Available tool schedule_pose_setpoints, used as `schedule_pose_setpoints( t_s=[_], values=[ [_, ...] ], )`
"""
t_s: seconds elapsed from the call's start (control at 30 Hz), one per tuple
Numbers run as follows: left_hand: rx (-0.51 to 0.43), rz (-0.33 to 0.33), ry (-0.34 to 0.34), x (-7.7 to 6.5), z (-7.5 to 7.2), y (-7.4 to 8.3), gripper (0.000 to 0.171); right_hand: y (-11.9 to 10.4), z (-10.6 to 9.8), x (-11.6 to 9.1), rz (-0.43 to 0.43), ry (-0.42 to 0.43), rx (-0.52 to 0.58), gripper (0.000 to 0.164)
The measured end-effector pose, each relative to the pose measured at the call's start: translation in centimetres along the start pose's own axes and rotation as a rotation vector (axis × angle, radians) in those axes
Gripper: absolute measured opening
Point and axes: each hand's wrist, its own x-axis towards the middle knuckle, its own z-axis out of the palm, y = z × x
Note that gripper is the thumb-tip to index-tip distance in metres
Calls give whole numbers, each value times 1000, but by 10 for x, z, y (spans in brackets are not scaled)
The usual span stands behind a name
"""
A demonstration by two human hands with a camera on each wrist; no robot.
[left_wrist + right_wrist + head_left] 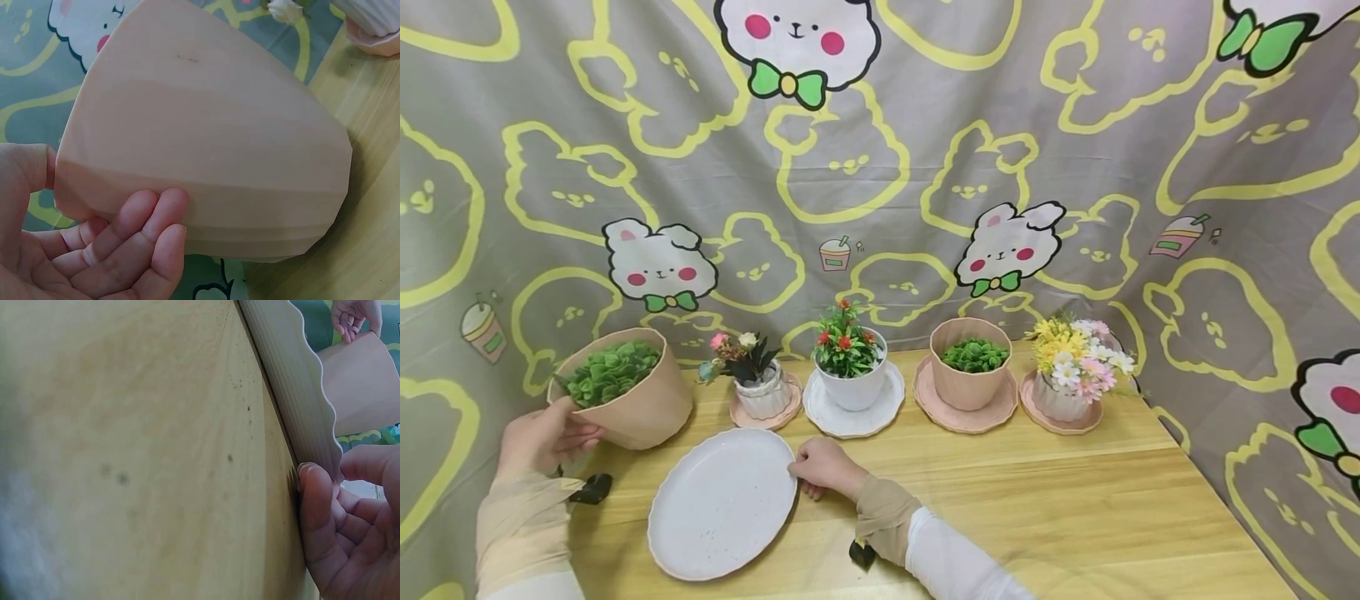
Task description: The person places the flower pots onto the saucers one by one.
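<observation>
At the left of the head view, my left hand grips the rim of a large pink flowerpot with green leaves in it. The pot is tilted. In the left wrist view the thumb is at the pot's edge and the fingers lie along its wall. My right hand pinches the right edge of a big white scalloped saucer. In the right wrist view, the saucer's ridged rim sits between thumb and fingers, close to the tabletop. Dark specks dot the saucer.
Along the back of the wooden table stand several potted plants on saucers: a small rose pot, a white pot with red flowers, a pink pot and a daisy pot. A patterned curtain hangs behind.
</observation>
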Motion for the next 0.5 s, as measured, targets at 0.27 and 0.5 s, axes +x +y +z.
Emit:
schedule_pose_setpoints(
  t_s=[0.27, 0.5],
  values=[
    [45, 41, -72, -5, -3, 1, 36, 0, -1, 0, -2, -4, 3, 33],
    [100, 70, -116, -8, -5, 0, 36, 0, -2, -1, -8, -6, 12, 33]
  ],
)
